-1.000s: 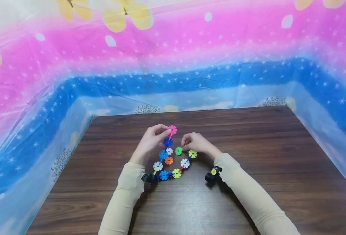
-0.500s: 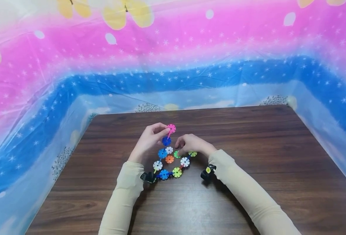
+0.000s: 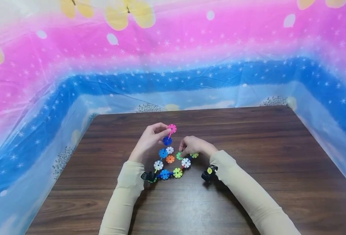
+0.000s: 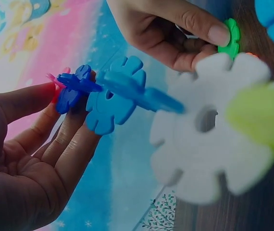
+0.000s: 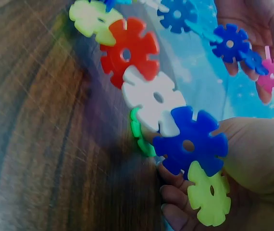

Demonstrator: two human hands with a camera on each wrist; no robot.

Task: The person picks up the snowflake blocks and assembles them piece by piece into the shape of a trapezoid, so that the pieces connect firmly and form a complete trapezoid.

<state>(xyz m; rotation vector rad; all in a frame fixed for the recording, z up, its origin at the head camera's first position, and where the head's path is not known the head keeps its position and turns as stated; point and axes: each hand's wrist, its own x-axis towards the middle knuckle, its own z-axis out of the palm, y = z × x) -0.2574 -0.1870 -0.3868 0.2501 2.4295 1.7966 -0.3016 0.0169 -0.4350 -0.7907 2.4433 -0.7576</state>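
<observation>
My left hand (image 3: 152,138) pinches the pink notched snowflake disc (image 3: 172,128) at one end of a chain of interlocked plastic discs. From there the chain curves down through a dark blue disc (image 3: 167,141) and a white disc (image 3: 158,165), then round to a yellow-green disc (image 3: 194,155) beside my right hand (image 3: 197,146). Thumb and fingers of that hand pinch a green disc (image 4: 231,41), partly covered by the thumb in the head view. Close up in the right wrist view, a red disc (image 5: 127,48) and a blue disc (image 5: 190,142) belong to the chain.
Inside the chain's curve, a white disc (image 3: 169,150) and an orange disc (image 3: 170,159) lie on the dark wooden table (image 3: 249,137). Black wrist cameras hang under both sleeves. A patterned pink and blue cloth (image 3: 173,58) surrounds the table's far edges.
My right hand has shifted left over the green disc, then slightly back right, and the disc sits a little nearer me. My left hand has hardly moved and keeps hold of the pink disc.
</observation>
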